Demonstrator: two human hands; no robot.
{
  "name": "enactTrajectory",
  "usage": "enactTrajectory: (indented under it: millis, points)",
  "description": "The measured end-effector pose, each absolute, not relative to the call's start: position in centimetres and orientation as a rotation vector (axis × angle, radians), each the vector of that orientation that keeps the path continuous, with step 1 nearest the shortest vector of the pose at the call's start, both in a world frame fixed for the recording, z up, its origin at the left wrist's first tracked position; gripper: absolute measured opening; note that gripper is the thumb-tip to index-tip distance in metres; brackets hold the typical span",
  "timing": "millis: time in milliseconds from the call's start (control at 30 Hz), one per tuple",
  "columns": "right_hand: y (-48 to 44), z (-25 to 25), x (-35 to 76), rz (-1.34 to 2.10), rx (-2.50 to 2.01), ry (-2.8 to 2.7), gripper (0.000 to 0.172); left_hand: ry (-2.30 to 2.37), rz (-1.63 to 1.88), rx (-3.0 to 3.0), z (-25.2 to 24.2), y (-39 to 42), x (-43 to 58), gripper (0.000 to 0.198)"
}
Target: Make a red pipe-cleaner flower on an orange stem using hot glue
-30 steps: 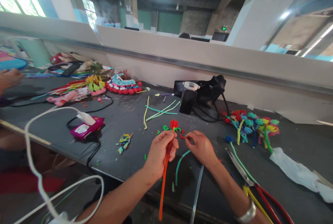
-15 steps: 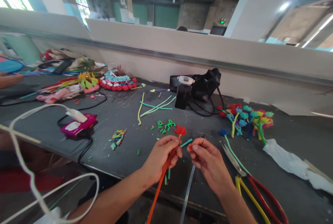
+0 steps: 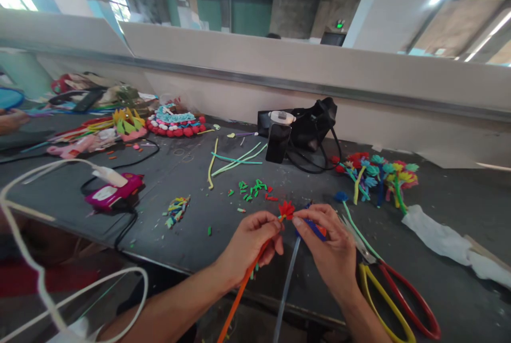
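Observation:
My left hand (image 3: pixel 255 244) is closed round a long orange pipe-cleaner stem (image 3: pixel 238 300), just below the red pipe-cleaner flower (image 3: pixel 286 209) at its top. A bit of green shows under the petals. My right hand (image 3: pixel 329 244) is closed too, thumb and forefinger pinched at the flower's right edge. Whether a separate red piece is between them I cannot tell. Beneath the right hand lies a blue object (image 3: pixel 310 229), mostly covered, with a translucent rod (image 3: pixel 286 290) running toward me. Scissors (image 3: pixel 383 271) with red and yellow handles lie beside my right forearm.
Green clippings (image 3: pixel 253 190) and a pile of mixed clippings (image 3: pixel 176 210) lie on the dark table. Behind them are loose pipe cleaners (image 3: pixel 235 159), a phone (image 3: pixel 278 142) and a black bag (image 3: pixel 315 125). Finished flowers (image 3: pixel 375 173) lie right; a magenta device (image 3: pixel 115 192) is left. Another person's hand (image 3: pixel 14 121) shows far left.
My right hand has moved in to the red flower; before, it was apart, pinching a small red piece. Red bits now show beside the green clippings. The camera view has shifted slightly.

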State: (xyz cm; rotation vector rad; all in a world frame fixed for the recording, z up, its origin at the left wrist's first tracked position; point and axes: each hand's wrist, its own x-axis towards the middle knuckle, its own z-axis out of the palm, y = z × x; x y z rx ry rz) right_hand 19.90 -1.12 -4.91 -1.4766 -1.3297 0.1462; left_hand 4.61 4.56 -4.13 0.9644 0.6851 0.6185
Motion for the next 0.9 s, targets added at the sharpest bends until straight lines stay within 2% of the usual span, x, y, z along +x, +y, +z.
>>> enactTrajectory:
  millis: [400,900]
  points:
    - [-1.03,-4.94,19.56,-0.023,-1.474,-1.435,0.003,0.671,0.627,1.005,-4.43,4.18,4.66,0.018]
    - [-1.05,-4.66,19.24,-0.141,-1.494,-1.453,0.007,0.693,0.619,1.074,-4.42,4.24,4.62,0.022]
